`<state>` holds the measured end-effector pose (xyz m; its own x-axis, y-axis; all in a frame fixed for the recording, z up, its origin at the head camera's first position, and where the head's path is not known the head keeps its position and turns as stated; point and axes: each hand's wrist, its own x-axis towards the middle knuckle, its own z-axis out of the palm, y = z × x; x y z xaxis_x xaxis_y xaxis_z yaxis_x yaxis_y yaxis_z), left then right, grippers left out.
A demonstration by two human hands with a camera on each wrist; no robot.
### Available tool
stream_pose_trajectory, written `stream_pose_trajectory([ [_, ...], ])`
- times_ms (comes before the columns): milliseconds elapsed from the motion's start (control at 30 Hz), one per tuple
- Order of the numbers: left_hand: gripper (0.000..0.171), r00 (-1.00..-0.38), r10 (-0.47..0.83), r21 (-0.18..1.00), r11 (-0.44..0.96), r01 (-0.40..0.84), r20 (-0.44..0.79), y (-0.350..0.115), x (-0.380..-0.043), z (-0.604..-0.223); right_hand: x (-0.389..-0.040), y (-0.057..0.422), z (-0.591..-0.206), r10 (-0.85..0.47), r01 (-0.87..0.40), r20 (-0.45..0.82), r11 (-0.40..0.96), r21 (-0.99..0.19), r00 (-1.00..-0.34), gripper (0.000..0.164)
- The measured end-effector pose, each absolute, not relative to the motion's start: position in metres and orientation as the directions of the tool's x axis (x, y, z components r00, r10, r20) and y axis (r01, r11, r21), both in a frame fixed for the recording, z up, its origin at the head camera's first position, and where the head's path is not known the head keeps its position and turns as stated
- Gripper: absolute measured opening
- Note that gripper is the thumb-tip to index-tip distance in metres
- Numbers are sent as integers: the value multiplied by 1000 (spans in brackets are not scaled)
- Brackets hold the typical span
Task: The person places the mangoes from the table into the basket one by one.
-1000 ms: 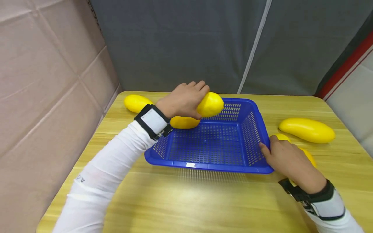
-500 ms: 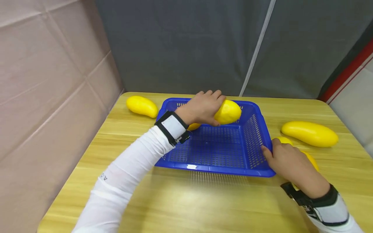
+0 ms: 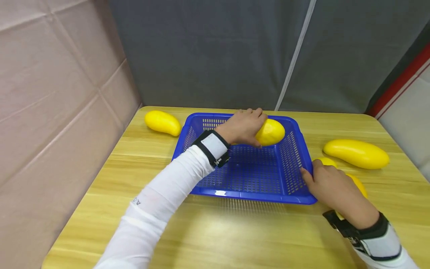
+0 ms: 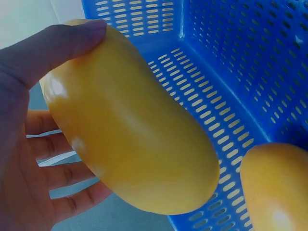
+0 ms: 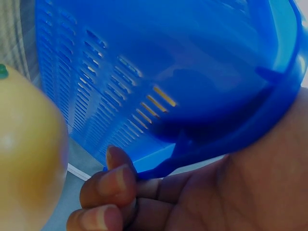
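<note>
My left hand [image 3: 242, 127] grips a smooth yellow mango [image 3: 271, 132] over the back part of a blue plastic basket [image 3: 231, 194]. In the left wrist view the thumb lies across one end of it, with the fingers behind. A second mango [image 4: 279, 187] lies inside the basket, nearly all hidden by the left wrist in the head view. My right hand [image 3: 330, 186] holds the basket's right rim; the right wrist view shows its fingers curled under the edge. Close to those fingers is another mango [image 5: 29, 154] with a green stem nub.
One mango [image 3: 162, 123] rests on the wooden table [image 3: 141, 160] left of the basket. Another mango [image 3: 357, 154] lies at the far right, and more yellow fruit [image 3: 357, 185] is partly hidden behind the right hand. A grey curtain [image 3: 208, 56] hangs behind the table.
My left hand has carried its mango rightward and slightly down over the basket. The mango lying in the basket is now mostly covered by that wrist. My right hand stays on the rim.
</note>
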<state>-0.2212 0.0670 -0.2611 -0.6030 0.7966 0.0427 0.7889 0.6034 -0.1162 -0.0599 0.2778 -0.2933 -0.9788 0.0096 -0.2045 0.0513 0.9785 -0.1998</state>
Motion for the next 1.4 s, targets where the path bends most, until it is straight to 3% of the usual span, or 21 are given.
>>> stream_pose_trajectory([
  [633, 82, -626, 780, -75, 624, 778, -8, 88, -226, -288, -59, 274, -293, 11, 49, -200, 981, -189, -980, 60],
  [1400, 84, -608, 792, -164, 592, 789, -63, 101, -227, -321, -60, 270, -295, 11, 48, -194, 981, -187, -981, 61],
])
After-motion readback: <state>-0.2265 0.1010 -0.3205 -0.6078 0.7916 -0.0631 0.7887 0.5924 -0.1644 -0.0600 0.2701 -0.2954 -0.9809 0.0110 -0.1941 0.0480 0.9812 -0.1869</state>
